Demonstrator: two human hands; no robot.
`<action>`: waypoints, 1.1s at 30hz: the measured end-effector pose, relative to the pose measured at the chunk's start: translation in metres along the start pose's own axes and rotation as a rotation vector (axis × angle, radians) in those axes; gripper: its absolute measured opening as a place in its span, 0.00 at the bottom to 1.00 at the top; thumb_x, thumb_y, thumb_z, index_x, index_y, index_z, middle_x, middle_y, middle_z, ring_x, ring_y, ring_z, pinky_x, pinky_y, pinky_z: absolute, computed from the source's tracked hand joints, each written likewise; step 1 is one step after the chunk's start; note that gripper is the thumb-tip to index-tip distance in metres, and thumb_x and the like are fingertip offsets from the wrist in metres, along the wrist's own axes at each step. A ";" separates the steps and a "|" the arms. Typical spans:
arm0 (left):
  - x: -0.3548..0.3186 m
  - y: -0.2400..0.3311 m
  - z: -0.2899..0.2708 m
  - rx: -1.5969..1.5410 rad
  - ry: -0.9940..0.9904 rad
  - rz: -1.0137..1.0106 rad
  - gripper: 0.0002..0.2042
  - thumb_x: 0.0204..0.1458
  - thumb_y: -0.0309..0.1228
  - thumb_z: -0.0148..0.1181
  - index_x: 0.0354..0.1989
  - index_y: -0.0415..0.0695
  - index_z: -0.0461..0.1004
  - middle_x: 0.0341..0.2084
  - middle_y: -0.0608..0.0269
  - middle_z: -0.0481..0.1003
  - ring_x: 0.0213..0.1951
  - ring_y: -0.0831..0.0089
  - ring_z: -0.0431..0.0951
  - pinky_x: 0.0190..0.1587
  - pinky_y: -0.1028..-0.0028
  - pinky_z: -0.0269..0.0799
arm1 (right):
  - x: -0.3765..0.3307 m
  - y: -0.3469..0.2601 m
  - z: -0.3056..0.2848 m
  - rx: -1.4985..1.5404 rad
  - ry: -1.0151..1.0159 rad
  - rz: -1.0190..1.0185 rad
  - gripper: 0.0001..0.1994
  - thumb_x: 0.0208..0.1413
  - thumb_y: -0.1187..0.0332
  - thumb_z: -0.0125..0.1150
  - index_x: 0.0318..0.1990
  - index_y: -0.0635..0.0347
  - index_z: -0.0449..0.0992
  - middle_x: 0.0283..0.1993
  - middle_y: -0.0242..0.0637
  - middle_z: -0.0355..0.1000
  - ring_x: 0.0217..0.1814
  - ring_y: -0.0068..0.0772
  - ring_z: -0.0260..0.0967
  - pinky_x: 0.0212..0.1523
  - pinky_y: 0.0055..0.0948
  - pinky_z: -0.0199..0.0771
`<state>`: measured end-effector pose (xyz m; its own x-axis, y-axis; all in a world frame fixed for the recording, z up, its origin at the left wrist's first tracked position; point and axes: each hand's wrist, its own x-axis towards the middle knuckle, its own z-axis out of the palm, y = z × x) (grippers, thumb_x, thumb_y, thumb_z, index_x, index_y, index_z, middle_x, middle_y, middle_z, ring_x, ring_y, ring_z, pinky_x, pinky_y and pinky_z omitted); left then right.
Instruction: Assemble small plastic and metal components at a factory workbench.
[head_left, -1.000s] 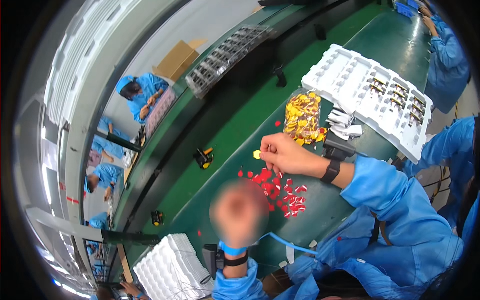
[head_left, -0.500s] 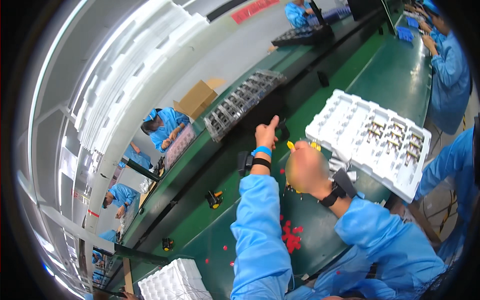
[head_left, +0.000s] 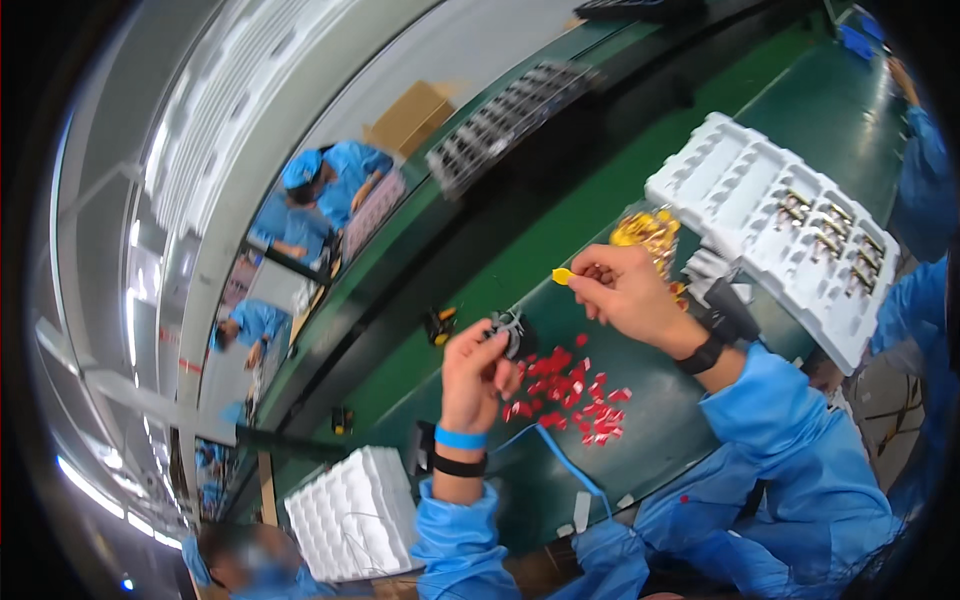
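Note:
My left hand (head_left: 473,385) is closed on a small black part (head_left: 512,332) with a thin pale edge or wire on it; its exact kind is not clear. To the right and a little farther off, my right hand (head_left: 628,292) pinches a small flat yellow piece (head_left: 563,276) between thumb and fingertips. The two hands are apart. Just beyond the right hand lies a clear bag of yellow pieces (head_left: 648,232), partly hidden by that hand. Many small red pieces (head_left: 570,392) are scattered on the green table (head_left: 660,400) between and below my hands.
At right stands a white moulded tray (head_left: 720,190) with metal parts in some pockets. Stacked white trays (head_left: 352,515) are at lower left. Black-and-yellow parts (head_left: 440,325) sit on the green belt (head_left: 560,235). Beyond it is a clear tray of dark parts (head_left: 505,120). Co-workers sit around.
My left hand has come back from the belt toward me, now with the black part in it. My right hand has lifted off the bag, holding the yellow piece out. The view has shifted.

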<state>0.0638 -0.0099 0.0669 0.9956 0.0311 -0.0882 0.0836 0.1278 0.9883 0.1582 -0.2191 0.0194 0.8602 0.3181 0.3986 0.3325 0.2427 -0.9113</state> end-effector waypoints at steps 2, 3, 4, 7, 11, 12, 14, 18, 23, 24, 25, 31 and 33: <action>-0.022 -0.027 -0.011 -0.105 0.044 0.006 0.09 0.62 0.31 0.53 0.38 0.36 0.71 0.10 0.69 0.63 0.10 0.80 0.58 0.14 0.76 0.57 | -0.009 -0.004 0.012 0.067 -0.154 0.083 0.04 0.60 0.74 0.58 0.34 0.65 0.73 0.23 0.32 0.73 0.20 0.18 0.69 0.20 0.19 0.67; -0.031 -0.037 -0.013 -0.122 0.100 0.011 0.06 0.58 0.27 0.58 0.39 0.37 0.71 0.16 0.69 0.67 0.12 0.82 0.59 0.15 0.78 0.56 | -0.011 -0.005 0.020 0.118 -0.284 0.150 0.05 0.60 0.74 0.56 0.33 0.65 0.71 0.22 0.32 0.72 0.19 0.18 0.68 0.20 0.20 0.66; -0.034 -0.046 -0.012 -0.041 0.114 0.025 0.07 0.55 0.24 0.61 0.40 0.37 0.71 0.19 0.69 0.69 0.14 0.83 0.61 0.15 0.79 0.57 | -0.016 -0.003 0.024 0.106 -0.396 0.172 0.05 0.62 0.73 0.54 0.34 0.64 0.68 0.23 0.33 0.72 0.19 0.18 0.67 0.20 0.19 0.65; -0.044 -0.069 -0.023 0.000 0.111 -0.006 0.14 0.47 0.16 0.67 0.42 0.37 0.72 0.27 0.68 0.74 0.21 0.86 0.70 0.21 0.82 0.64 | -0.025 -0.008 0.042 0.071 -0.580 0.261 0.04 0.59 0.74 0.57 0.35 0.66 0.71 0.23 0.34 0.72 0.23 0.17 0.68 0.23 0.20 0.66; -0.049 -0.074 -0.021 0.166 0.011 0.063 0.12 0.50 0.15 0.64 0.42 0.35 0.71 0.33 0.66 0.75 0.34 0.86 0.74 0.32 0.86 0.69 | -0.036 0.009 0.051 -0.109 -0.616 0.047 0.04 0.57 0.75 0.60 0.33 0.67 0.73 0.24 0.34 0.72 0.22 0.18 0.67 0.23 0.20 0.65; -0.050 -0.077 -0.022 0.223 -0.007 0.056 0.11 0.50 0.16 0.63 0.41 0.35 0.71 0.32 0.67 0.75 0.33 0.87 0.74 0.31 0.86 0.67 | -0.037 0.008 0.052 -0.162 -0.628 0.035 0.05 0.55 0.76 0.62 0.32 0.68 0.73 0.23 0.34 0.72 0.22 0.17 0.66 0.23 0.21 0.65; -0.052 -0.081 -0.025 0.263 -0.023 0.047 0.11 0.51 0.16 0.63 0.41 0.35 0.71 0.30 0.69 0.74 0.32 0.88 0.73 0.29 0.86 0.66 | -0.038 0.007 0.054 -0.226 -0.650 0.034 0.05 0.54 0.76 0.64 0.30 0.68 0.74 0.23 0.34 0.71 0.22 0.17 0.65 0.23 0.21 0.64; -0.055 -0.075 -0.023 0.343 -0.006 0.139 0.10 0.50 0.23 0.65 0.36 0.37 0.70 0.19 0.66 0.70 0.19 0.86 0.64 0.21 0.78 0.57 | -0.038 0.005 0.053 -0.242 -0.618 0.093 0.06 0.52 0.77 0.66 0.30 0.68 0.74 0.22 0.33 0.70 0.22 0.17 0.64 0.23 0.20 0.64; -0.058 -0.072 -0.023 0.381 -0.016 0.158 0.10 0.50 0.24 0.65 0.36 0.36 0.70 0.19 0.65 0.69 0.19 0.85 0.63 0.21 0.77 0.56 | -0.044 0.007 0.058 -0.199 -0.557 0.073 0.06 0.51 0.77 0.67 0.29 0.67 0.74 0.22 0.33 0.70 0.21 0.16 0.65 0.22 0.20 0.63; -0.057 -0.076 -0.024 0.354 -0.033 0.197 0.10 0.50 0.24 0.65 0.35 0.36 0.69 0.19 0.66 0.69 0.19 0.85 0.63 0.21 0.78 0.56 | -0.048 0.006 0.057 -0.205 -0.544 0.026 0.06 0.51 0.77 0.67 0.29 0.67 0.74 0.22 0.33 0.71 0.21 0.16 0.66 0.22 0.20 0.63; -0.057 -0.079 -0.025 0.327 -0.050 0.236 0.10 0.49 0.24 0.65 0.35 0.37 0.69 0.19 0.66 0.68 0.19 0.85 0.62 0.20 0.78 0.55 | -0.050 0.005 0.057 -0.211 -0.530 -0.022 0.07 0.51 0.77 0.67 0.29 0.67 0.73 0.22 0.33 0.71 0.21 0.15 0.67 0.21 0.20 0.64; -0.060 -0.074 -0.028 0.218 -0.091 0.152 0.10 0.51 0.26 0.66 0.34 0.38 0.68 0.23 0.71 0.67 0.24 0.88 0.61 0.24 0.81 0.56 | -0.053 0.004 0.059 -0.134 -0.539 0.047 0.06 0.50 0.78 0.68 0.29 0.67 0.74 0.26 0.36 0.75 0.27 0.23 0.76 0.29 0.20 0.76; -0.059 -0.075 -0.031 0.222 -0.114 0.130 0.09 0.53 0.27 0.64 0.36 0.38 0.69 0.24 0.71 0.67 0.25 0.88 0.61 0.24 0.81 0.56 | -0.054 0.005 0.056 -0.134 -0.538 0.084 0.07 0.49 0.76 0.68 0.33 0.66 0.75 0.30 0.37 0.76 0.29 0.23 0.76 0.29 0.20 0.76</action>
<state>-0.0028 0.0091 -0.0054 0.9958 -0.0801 0.0435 -0.0507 -0.0903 0.9946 0.0921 -0.1831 -0.0010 0.5788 0.7629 0.2880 0.3478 0.0884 -0.9334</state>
